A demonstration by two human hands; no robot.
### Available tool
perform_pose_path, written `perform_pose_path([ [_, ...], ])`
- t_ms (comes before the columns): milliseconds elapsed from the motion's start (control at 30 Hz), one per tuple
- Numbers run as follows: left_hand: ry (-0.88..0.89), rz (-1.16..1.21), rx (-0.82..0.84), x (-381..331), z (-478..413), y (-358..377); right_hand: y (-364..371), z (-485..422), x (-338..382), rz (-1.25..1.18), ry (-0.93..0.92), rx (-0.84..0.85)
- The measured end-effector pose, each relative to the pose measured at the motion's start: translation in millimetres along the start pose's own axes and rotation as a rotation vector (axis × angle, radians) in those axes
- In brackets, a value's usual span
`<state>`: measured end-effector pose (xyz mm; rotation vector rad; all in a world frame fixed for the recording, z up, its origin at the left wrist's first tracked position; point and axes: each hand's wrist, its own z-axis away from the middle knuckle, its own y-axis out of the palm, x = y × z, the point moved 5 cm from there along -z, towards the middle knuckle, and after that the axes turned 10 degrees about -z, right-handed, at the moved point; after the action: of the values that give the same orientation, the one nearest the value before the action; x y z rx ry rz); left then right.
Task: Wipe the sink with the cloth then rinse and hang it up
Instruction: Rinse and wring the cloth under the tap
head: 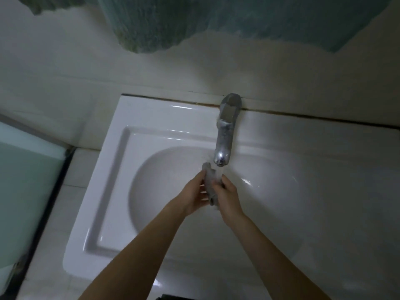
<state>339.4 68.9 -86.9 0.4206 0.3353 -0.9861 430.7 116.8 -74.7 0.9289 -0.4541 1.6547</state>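
From the head camera I look down into a white glazed ceramic sink (112,169) with an oval bowl set in a rectangular rim. My 2 bare hands meet over the middle of the bowl. Between them is a small grey wet cloth (210,185), bunched into a narrow twisted strip that runs from just under the spout down past my palms.

My left hand (195,197) has its fingers closed around the left side of the cloth, and my right hand (229,195) has its fingers curled tight on the right side, so both are gripping it together. The top end of the cloth pokes up free above my fingers.

A dull chrome metal tap (225,135) rises from the back rim of the sink and reaches forward over the bowl; its spout ends just above the cloth's top end. I see a faint blur beneath the spout, but I cannot tell for sure whether water is running.

Behind the sink is a pale tiled wall (65,72). Blue-green fluffy towels (164,24) hang at the top of the view, well apart from my hands. At the far left stands a pale green panel with a dark edge (28,180).
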Motion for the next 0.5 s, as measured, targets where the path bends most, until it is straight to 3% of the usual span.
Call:
perform_pose_path([
  [133, 0.062, 0.2, 0.108, 0.2, -11.8, 18.6, -17.2, -0.7, 5.4, 0.036, -0.08, -0.061],
  [267, 0.07, 0.281, 0.185, 5.6, -10.6, 24.7, -28.2, -8.7, 18.7, 0.23, -0.225, -0.167],
  [400, 0.1, 0.187, 0.138, 10.6, -10.2, 24.5, -23.5, -21.7, 5.8, 0.251, 0.12, -0.165],
  [500, 0.158, 0.131, 0.058, 11.0, -10.6, 15.8, -12.7, -21.9, 2.8, 0.263, 0.203, -0.092],
])
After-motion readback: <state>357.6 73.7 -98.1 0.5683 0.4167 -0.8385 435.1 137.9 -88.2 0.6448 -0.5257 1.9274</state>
